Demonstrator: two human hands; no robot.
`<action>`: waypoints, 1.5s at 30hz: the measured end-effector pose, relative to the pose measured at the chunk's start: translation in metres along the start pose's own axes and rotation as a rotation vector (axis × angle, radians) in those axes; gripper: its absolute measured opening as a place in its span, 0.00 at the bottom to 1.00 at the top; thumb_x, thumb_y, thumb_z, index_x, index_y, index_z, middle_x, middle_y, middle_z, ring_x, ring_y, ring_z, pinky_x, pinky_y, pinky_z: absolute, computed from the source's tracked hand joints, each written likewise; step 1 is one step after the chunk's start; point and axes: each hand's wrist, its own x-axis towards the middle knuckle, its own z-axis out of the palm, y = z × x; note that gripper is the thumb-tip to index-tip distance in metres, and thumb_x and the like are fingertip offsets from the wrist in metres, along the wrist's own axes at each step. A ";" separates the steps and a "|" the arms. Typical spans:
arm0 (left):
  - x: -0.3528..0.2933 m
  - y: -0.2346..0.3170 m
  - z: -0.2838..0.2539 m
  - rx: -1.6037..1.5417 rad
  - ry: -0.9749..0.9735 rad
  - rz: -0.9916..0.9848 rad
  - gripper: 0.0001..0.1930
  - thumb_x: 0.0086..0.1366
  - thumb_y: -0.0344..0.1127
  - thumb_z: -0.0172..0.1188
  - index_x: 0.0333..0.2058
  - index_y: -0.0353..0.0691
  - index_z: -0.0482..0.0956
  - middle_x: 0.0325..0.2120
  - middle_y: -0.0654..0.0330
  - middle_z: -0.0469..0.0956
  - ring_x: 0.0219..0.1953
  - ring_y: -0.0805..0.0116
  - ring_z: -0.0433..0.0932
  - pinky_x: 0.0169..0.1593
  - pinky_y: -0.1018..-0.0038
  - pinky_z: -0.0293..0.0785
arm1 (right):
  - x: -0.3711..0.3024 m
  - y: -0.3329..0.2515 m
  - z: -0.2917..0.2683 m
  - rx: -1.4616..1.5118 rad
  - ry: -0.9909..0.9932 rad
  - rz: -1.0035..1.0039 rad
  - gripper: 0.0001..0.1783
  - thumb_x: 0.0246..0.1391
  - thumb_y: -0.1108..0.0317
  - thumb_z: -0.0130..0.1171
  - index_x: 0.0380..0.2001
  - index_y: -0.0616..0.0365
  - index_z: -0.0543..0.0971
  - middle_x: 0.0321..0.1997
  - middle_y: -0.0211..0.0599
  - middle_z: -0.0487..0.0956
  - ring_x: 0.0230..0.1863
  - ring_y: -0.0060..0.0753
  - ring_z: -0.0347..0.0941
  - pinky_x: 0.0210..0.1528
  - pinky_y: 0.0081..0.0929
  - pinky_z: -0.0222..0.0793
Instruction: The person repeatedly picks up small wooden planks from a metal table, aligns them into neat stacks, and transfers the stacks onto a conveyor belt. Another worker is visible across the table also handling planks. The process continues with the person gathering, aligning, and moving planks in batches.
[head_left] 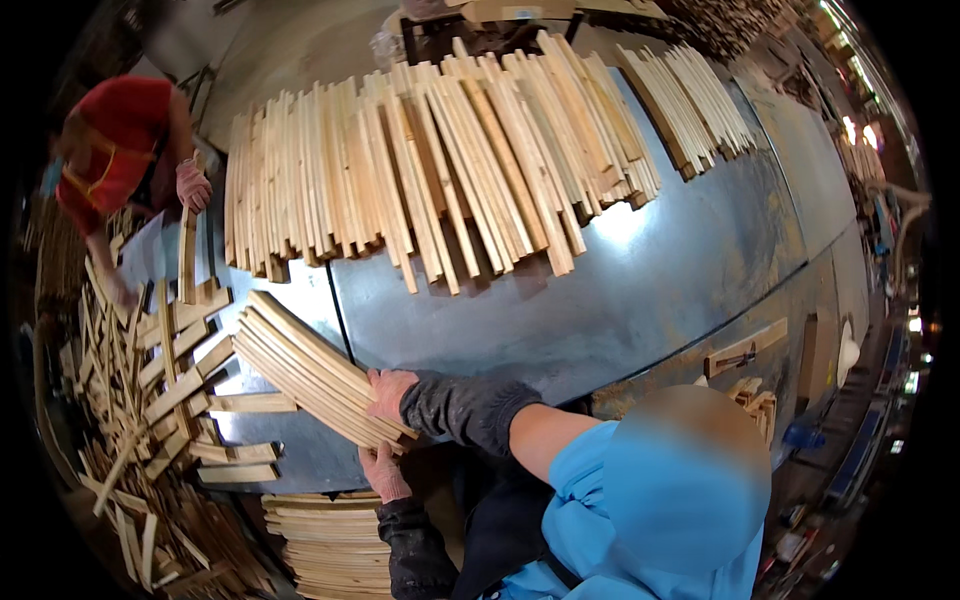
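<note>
Gripping wooden slats [310, 375], both hands [391, 392], cardboard box [488, 12] beyond, label [523, 13] unreadable

Cream and tan set against blue-grey

Pale yellow is shown by the near bundle of strips [305, 372], whose seams are read as parallel stripes. Cream, tan and brown are mixed across the far row of strips [400, 170]. The table [600, 300] is coloured blue-grey and is stained brownish toward the right. The left hand [385, 476] and right hand [391, 394] are gloved in pink. Dark grey sleeves [462, 405] are contrasted with a light-blue shirt [580, 545]. At far left, a red shirt [130, 105] is marked with yellow.
</note>
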 end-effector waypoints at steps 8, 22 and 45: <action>-0.035 0.038 0.041 0.028 0.385 0.201 0.27 0.73 0.32 0.62 0.67 0.27 0.69 0.51 0.55 0.78 0.47 0.64 0.77 0.55 0.69 0.76 | -0.057 0.056 -0.002 0.186 0.124 -0.192 0.42 0.59 0.46 0.65 0.67 0.64 0.71 0.57 0.63 0.81 0.60 0.62 0.78 0.63 0.52 0.73; -0.061 0.052 0.285 0.177 -0.733 -0.209 0.23 0.77 0.40 0.62 0.63 0.32 0.77 0.49 0.57 0.83 0.49 0.64 0.82 0.54 0.65 0.81 | -0.180 0.249 -0.233 -0.046 1.123 0.183 0.54 0.53 0.54 0.75 0.77 0.62 0.61 0.72 0.51 0.72 0.72 0.55 0.67 0.74 0.45 0.63; -0.035 0.082 0.478 -0.650 -0.483 -0.600 0.30 0.74 0.67 0.57 0.46 0.41 0.77 0.38 0.59 0.82 0.51 0.51 0.79 0.64 0.43 0.71 | -0.132 0.281 -0.289 0.055 0.766 0.220 0.51 0.54 0.58 0.70 0.79 0.57 0.61 0.70 0.50 0.73 0.71 0.56 0.68 0.74 0.46 0.65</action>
